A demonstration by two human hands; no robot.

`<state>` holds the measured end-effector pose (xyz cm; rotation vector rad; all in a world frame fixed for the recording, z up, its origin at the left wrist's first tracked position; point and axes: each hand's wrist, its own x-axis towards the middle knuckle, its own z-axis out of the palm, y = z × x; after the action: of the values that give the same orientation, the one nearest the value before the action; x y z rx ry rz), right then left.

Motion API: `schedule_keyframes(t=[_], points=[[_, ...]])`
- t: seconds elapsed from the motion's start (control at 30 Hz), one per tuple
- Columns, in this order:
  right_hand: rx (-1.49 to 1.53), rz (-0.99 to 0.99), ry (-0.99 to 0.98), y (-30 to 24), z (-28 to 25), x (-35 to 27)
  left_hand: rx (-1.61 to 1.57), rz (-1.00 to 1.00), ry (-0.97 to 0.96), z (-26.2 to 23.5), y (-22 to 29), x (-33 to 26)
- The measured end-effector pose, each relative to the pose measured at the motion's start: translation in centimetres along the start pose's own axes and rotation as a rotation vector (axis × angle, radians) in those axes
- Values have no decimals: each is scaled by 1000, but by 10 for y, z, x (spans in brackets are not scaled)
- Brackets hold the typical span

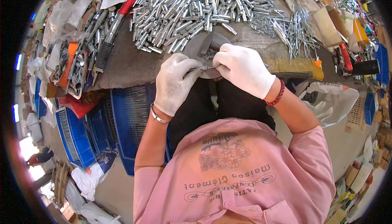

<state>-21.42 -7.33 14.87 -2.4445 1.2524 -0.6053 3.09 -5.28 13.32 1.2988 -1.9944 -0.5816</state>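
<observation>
My left hand [173, 81], in a white knit glove, is closed in a pinch near the bench's front edge. Facing it, my right hand [245, 66], gloved the same way, pinches too. Between the fingertips of both hands shows a small thin metal piece [208, 67], mostly hidden by the fingers. Just behind the hands lies a round grey dish [192, 50] with a dark metal block [207, 42] on it. A large heap of short shiny metal tubes [204, 9] spreads beyond the dish.
Loose long thin rods [296, 32] lie to the right of the heap. On the left are a red-and-black bar tool [116, 23] and an orange-handled tool [70, 62]. Blue crates [126, 113] of rods stand below the bench at left; a white plastic bag [330, 101] hangs at right.
</observation>
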Motion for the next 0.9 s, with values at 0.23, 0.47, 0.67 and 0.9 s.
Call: schedule_keyframes(t=[0.23,0.47,0.67,0.9], points=[[55,-2,-47,9,0,7,-54,-7,22,5,-6,-1],[87,-16,-20,5,2,6,-107,7,37,6,-5,-1],[63,-16,-68,3,-2,6,-108,29,28,4,-6,-1],[-9,-105,14,-1,17,6,-133,-7,39,3,0,-2]])
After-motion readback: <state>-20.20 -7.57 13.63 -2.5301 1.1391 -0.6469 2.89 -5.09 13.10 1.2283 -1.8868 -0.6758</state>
